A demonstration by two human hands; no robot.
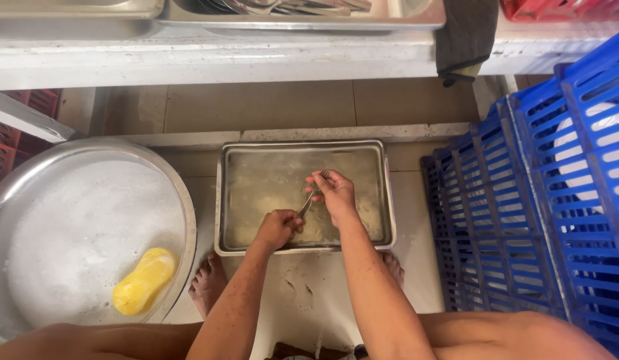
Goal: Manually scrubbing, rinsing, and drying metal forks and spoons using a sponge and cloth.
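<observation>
Though murky, rectangular steel tray (223, 200)

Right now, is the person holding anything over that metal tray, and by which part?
Both hands share a small metal utensil over the tray: the left hand grips its lower end, the right hand pinches its upper end. Its kind cannot be told.

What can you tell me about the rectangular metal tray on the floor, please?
The tray is a shallow rectangular pan of dull grey metal with rounded corners and a rolled rim. It lies flat on the tiled floor, between the round basin and the blue crates. Murky water fills it. The left hand and right hand work over it, gripping a small utensil.
</observation>
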